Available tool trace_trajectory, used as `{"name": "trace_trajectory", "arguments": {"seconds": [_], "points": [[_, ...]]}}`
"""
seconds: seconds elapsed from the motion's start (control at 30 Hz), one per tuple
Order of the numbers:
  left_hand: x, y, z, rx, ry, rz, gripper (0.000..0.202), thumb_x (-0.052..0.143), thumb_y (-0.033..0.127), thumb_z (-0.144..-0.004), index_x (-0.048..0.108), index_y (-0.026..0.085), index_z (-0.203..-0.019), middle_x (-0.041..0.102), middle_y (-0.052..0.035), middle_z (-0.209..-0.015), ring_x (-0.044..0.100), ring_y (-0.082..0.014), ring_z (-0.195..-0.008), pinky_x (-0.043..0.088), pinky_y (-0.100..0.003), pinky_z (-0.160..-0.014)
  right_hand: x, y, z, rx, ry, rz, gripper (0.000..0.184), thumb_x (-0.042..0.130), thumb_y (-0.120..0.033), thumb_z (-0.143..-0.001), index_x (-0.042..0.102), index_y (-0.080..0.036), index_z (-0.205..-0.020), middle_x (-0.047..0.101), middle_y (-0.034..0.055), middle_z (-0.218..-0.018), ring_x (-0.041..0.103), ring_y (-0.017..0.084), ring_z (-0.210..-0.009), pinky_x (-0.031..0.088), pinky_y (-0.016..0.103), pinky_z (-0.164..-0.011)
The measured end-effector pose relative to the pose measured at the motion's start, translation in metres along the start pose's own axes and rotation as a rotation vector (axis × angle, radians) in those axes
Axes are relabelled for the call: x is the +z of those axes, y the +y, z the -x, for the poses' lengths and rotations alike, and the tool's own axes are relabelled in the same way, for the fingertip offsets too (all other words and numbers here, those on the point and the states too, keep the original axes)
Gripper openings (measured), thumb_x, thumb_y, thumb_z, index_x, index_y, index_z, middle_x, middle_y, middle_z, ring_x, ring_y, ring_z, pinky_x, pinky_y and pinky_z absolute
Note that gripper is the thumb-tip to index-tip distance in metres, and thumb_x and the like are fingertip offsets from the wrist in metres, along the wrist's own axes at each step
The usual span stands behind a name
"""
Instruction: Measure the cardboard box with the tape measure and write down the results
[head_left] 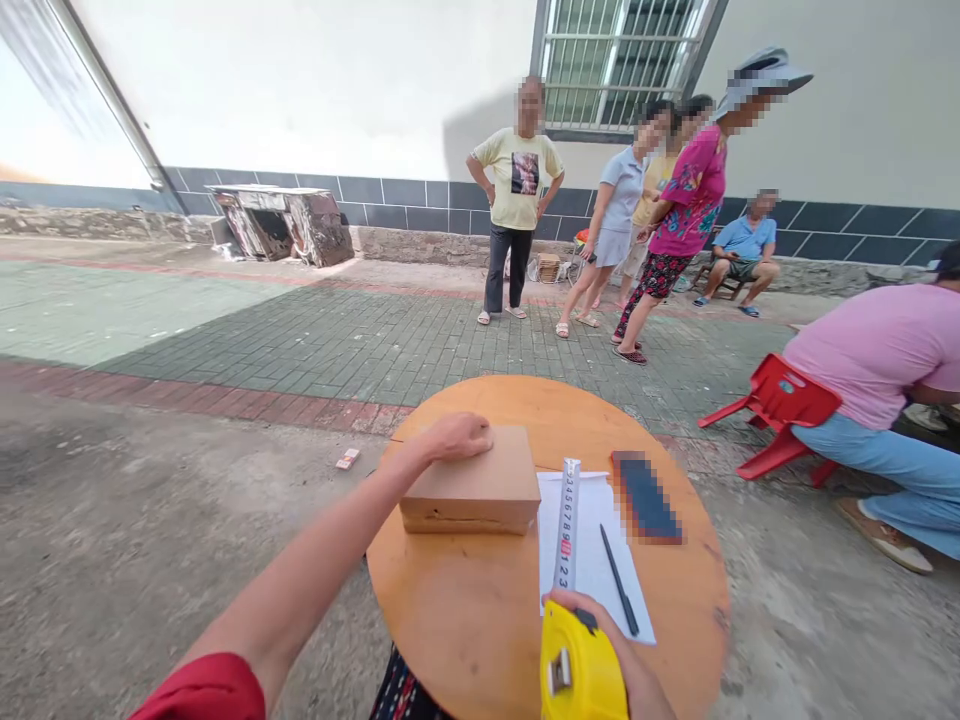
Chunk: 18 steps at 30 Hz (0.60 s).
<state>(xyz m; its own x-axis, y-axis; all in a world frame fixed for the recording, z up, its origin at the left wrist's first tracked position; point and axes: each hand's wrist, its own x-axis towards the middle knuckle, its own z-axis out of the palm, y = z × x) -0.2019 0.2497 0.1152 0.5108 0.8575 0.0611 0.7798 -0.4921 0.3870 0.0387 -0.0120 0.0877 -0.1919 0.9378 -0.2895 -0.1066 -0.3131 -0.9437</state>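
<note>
A closed brown cardboard box (472,480) sits on the round wooden table (465,620). My left hand (459,437) rests on top of it, fingers curled in; whether anything is inside them is hidden. At the table's near side, my right hand (634,665) is closed around a yellow tape measure (581,665). Its metal blade (568,520) sticks out away from me, over white paper sheets (596,515) and to the right of the box. A black pen (619,580) lies on the paper, and a dark phone-like slab with an orange edge (646,498) lies farther right.
A small red-and-white packet (348,459) lies on the ground left of the table. To the right, a person in pink (877,350) sits on a red plastic chair (795,400). Several people stand beyond the table, and a worn cabinet (289,225) stands by the wall.
</note>
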Motion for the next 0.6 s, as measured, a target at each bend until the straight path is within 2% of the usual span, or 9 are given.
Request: {"name": "trace_trajectory", "arguments": {"seconds": [0.1,0.17,0.23,0.3,0.33,0.47,0.6], "points": [[-0.003,0.003,0.030,-0.015,0.142,0.049,0.048,0.060,0.040,-0.081,0.061,0.020,-0.124,0.065,-0.0082,-0.125,0.059,-0.0242,-0.115,0.044,-0.032,-0.099,0.016,-0.018,-0.016,-0.022,-0.137,0.061,0.082,0.089,-0.036,-0.050,0.055,-0.024,-0.124,0.063,0.0075,-0.105,0.061,0.025,-0.089,0.048,0.034,-0.079],[-0.005,0.007,0.057,-0.084,0.304,0.067,0.044,0.046,0.037,-0.092,0.055,0.017,-0.130,0.060,-0.0105,-0.131,0.053,-0.0229,-0.123,0.040,-0.036,-0.105,0.029,-0.033,-0.030,-0.039,-0.249,0.064,0.088,0.089,-0.034,-0.047,0.051,-0.023,-0.127,0.062,0.0050,-0.100,0.058,0.020,-0.081,0.046,0.029,-0.070],[-0.001,0.013,0.088,-0.168,0.452,0.083,0.041,0.033,0.031,-0.097,0.057,0.013,-0.125,0.062,-0.0133,-0.125,0.054,-0.0227,-0.120,0.042,-0.039,-0.104,0.042,-0.046,-0.048,-0.045,-0.310,0.040,0.084,0.088,-0.037,-0.047,0.052,-0.021,-0.122,0.059,0.0013,-0.090,0.053,0.016,-0.072,0.041,0.026,-0.062],[0.011,0.019,0.117,-0.205,0.647,0.165,0.032,0.039,0.028,-0.095,0.064,0.017,-0.112,0.066,-0.0105,-0.115,0.058,-0.0217,-0.113,0.046,-0.038,-0.100,0.052,-0.054,-0.065,-0.049,-0.320,0.029,0.075,0.088,-0.040,-0.048,0.056,-0.020,-0.112,0.057,-0.0006,-0.085,0.049,0.014,-0.070,0.038,0.024,-0.061],[0.019,0.022,0.129,-0.183,0.703,0.212,0.028,0.043,0.027,-0.094,0.065,0.020,-0.109,0.066,-0.0088,-0.112,0.059,-0.0212,-0.111,0.048,-0.038,-0.098,0.056,-0.056,-0.073,-0.050,-0.310,0.027,0.071,0.089,-0.040,-0.048,0.057,-0.019,-0.108,0.057,-0.0008,-0.084,0.048,0.014,-0.072,0.038,0.024,-0.062],[0.047,0.032,0.157,-0.112,0.768,0.295,0.025,0.046,0.020,-0.092,0.068,0.024,-0.104,0.067,-0.0067,-0.111,0.061,-0.0208,-0.108,0.051,-0.039,-0.095,0.066,-0.053,-0.091,-0.034,-0.269,0.052,0.068,0.088,-0.044,-0.049,0.059,-0.018,-0.105,0.056,-0.0008,-0.083,0.047,0.014,-0.072,0.037,0.025,-0.062],[0.058,0.038,0.163,-0.101,0.783,0.281,0.025,0.046,0.018,-0.093,0.068,0.025,-0.103,0.068,-0.0065,-0.111,0.060,-0.0216,-0.108,0.051,-0.041,-0.095,0.072,-0.049,-0.093,-0.048,-0.215,0.094,0.067,0.088,-0.045,-0.050,0.060,-0.017,-0.104,0.056,-0.0009,-0.080,0.045,0.014,-0.071,0.037,0.025,-0.062]]}}
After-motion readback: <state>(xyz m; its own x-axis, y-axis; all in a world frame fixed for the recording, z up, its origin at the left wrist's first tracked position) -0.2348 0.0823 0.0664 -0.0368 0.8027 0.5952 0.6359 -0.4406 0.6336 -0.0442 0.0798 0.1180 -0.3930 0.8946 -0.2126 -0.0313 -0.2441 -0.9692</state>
